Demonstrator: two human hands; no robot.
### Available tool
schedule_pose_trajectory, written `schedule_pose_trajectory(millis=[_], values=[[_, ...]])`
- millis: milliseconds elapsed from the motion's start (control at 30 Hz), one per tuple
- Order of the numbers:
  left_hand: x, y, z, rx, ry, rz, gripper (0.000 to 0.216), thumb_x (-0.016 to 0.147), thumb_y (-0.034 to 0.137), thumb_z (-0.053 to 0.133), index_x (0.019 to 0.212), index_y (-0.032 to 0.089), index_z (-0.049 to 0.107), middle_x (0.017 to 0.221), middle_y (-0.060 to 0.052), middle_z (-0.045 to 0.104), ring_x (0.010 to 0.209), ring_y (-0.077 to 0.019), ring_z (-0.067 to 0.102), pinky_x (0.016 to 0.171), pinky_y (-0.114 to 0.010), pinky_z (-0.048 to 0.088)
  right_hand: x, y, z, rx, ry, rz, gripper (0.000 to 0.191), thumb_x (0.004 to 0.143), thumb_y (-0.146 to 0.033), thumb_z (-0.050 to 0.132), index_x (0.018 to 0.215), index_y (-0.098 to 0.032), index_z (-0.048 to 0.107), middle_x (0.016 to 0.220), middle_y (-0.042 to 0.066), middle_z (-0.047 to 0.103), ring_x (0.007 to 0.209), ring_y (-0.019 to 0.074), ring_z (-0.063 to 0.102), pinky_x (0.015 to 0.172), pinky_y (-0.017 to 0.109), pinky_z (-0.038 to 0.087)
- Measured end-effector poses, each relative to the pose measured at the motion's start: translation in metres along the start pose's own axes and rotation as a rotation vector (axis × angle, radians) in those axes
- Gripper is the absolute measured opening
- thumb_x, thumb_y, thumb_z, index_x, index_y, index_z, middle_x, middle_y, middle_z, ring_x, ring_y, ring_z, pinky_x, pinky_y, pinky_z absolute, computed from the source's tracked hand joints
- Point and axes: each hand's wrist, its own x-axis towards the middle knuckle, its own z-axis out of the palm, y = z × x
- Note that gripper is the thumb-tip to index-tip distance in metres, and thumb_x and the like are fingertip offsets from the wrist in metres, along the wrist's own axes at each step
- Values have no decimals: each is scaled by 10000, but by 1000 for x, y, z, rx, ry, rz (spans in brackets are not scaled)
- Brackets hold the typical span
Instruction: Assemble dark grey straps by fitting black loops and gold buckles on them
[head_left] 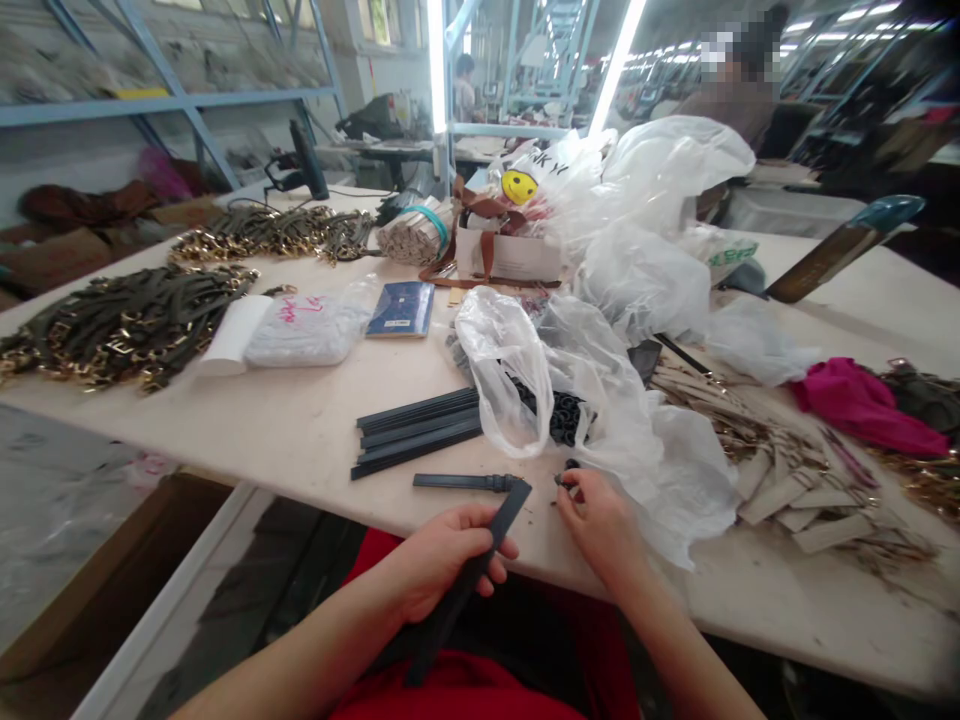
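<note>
A flat black strap [469, 580] slants across my left hand [457, 560], which is closed around it near the table's front edge. My right hand [600, 520] rests at the tabletop with thumb and fingertips pinched at a small dark piece [568, 474], too small to name surely. Between the hands and a little beyond lies another black strap [457, 482] with a loop or buckle at its right end. Behind it is a stack of black strips [416, 430]. Small black ring-like parts [566, 415] show inside an opened clear plastic bag [502, 370].
Bundles of dark straps with gold hardware [127, 320] lie at the left. A white packet [300, 330] and a blue booklet [400, 308] are in the middle. Pale straps [810, 490] and pink cloth [870, 405] cover the right. A cardboard box [112, 590] stands below the table.
</note>
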Motion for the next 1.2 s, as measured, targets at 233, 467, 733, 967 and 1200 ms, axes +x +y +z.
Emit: schedule_pose_trajectory(millis=[233,467,733,967,1200], values=[[19,1,7,547,116,342,277,827,402,406,773,152,514,577,40,509,472,-88,464,480,-200,362,-7,-39,-15,1295,-189,512,408,719,-362,627,1098,-219,572,936,48,641,734,151,598,726,328,494],[14,5,8,875,241,440,255,846,322,375,713,173,532,596,24,527,567,-123,485,541,-216,326,-17,-44,-11,1228,-132,483,273,711,-361,665,938,-211,636,792,5,647,649,122,578,674,283,489],[3,8,8,1090,96,374,270,829,333,392,655,176,527,552,29,482,532,-125,460,509,-223,291,-29,-37,-13,871,-318,213,166,723,-283,627,866,-198,637,788,3,629,740,161,567,700,293,446],[0,-6,14,605,-100,183,497,836,428,370,1272,194,321,606,61,483,443,-87,450,441,-185,350,-35,-53,-7,1251,-277,384,312,669,-292,679,925,-205,523,700,-45,547,607,104,512,595,241,417],[15,-13,9,448,33,217,735,705,671,441,1204,133,415,448,106,229,391,-75,233,374,-181,136,-23,-15,-34,519,-81,99,230,805,-306,520,1006,-196,545,858,31,600,780,167,563,731,295,439]])
